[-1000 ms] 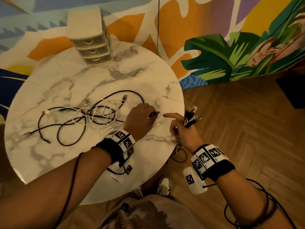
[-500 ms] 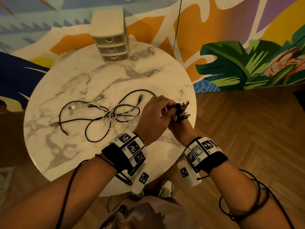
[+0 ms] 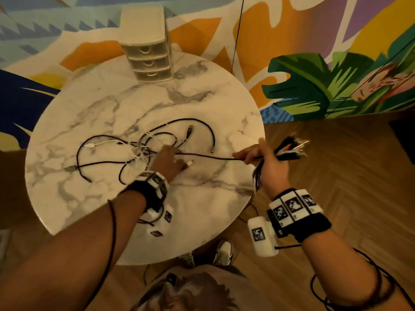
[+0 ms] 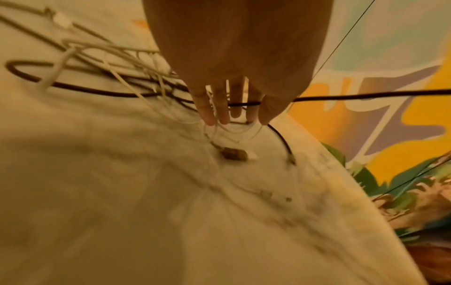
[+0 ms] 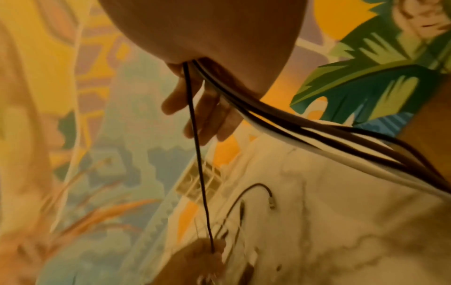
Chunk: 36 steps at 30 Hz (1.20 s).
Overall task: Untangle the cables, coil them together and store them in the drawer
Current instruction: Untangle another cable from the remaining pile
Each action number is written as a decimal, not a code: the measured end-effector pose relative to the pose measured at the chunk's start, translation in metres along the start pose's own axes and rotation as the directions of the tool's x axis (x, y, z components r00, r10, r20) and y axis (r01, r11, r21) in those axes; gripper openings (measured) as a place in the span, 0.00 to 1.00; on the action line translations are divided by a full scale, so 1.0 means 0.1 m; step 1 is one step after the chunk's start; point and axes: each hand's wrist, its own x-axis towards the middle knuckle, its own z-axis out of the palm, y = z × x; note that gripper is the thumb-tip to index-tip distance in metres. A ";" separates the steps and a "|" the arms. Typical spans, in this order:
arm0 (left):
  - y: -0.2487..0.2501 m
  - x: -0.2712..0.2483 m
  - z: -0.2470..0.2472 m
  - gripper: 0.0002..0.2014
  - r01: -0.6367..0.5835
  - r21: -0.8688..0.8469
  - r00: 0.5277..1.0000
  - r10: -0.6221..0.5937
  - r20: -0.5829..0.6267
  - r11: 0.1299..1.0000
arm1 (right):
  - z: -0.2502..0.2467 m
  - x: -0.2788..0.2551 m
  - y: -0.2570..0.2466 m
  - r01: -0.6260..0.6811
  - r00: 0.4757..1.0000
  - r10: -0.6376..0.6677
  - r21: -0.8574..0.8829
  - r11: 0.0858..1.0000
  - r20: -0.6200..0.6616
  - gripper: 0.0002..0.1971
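Observation:
A tangle of black and white cables (image 3: 139,151) lies on the round marble table (image 3: 94,198). My left hand (image 3: 168,160) reaches over its right side, fingers (image 4: 223,113) straight and pointing down at the white strands. A taut black cable (image 3: 208,155) crosses my left hand at the fingers and runs to my right hand (image 3: 262,158) at the table's right edge. My right hand grips a bundle of cables (image 5: 280,117), whose plug ends (image 3: 292,149) stick out past the fist. A three-drawer unit (image 3: 146,57), all drawers closed, stands at the table's far edge.
A white plug (image 3: 189,163) lies just right of my left hand. A painted wall (image 3: 314,63) rises behind the table and wood floor (image 3: 336,176) lies to the right. My shoes (image 3: 222,252) show under the near table edge.
Both hands were together at the table's right side. My left hand has since moved left to the tangle, my right hand has drawn right, and a black cable now stretches between them.

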 end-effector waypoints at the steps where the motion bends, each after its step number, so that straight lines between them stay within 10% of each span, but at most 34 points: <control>1: -0.09 0.05 -0.08 0.16 0.005 0.042 1.000 -0.004 -0.006 0.999 | -0.03 -0.01 -0.07 -0.013 0.999 0.017 0.112 0.994 -0.032 0.29; 5: -0.28 -0.05 -0.02 0.18 -0.048 0.288 0.980 -0.010 0.198 0.956 | -0.05 -0.06 -0.17 -0.052 0.991 0.085 0.298 0.953 -0.102 0.29; 8: -0.13 -0.26 0.05 0.20 -0.121 0.344 0.991 0.095 0.092 0.931 | -0.01 -0.09 -0.10 -0.097 0.989 0.125 0.282 0.954 -0.084 0.31; 13: 0.47 -0.58 0.24 0.25 -0.365 0.140 0.917 0.330 0.225 0.920 | 0.08 -0.08 -0.11 -0.080 0.991 0.110 0.334 0.939 -0.071 0.28; 16: 0.39 -0.58 0.38 0.13 -0.240 0.069 0.940 0.214 0.266 0.968 | 0.09 -0.06 -0.19 -0.050 0.996 0.072 0.329 0.943 -0.056 0.27; 22: -0.27 -0.29 -0.32 0.12 0.096 0.113 0.995 -0.093 -0.035 0.989 | -0.11 -0.01 -0.34 0.055 0.954 0.020 0.242 0.969 -0.298 0.27; 27: 0.25 -0.28 -0.60 0.17 0.029 0.145 0.957 0.014 -0.291 0.989 | 0.06 -0.11 -0.29 0.014 0.969 -0.030 -0.063 0.998 -0.246 0.24; 31: 0.90 -0.70 -0.29 0.17 -0.155 0.390 0.968 0.217 -0.123 0.908 | 0.37 -0.25 -0.01 -0.128 0.977 0.185 -0.410 0.903 0.103 0.20; 36: 1.02 -0.90 -0.05 0.10 -0.303 0.336 0.946 0.324 -0.007 0.892 | 0.43 -0.26 0.19 -0.188 0.943 0.310 -0.583 0.791 0.117 0.26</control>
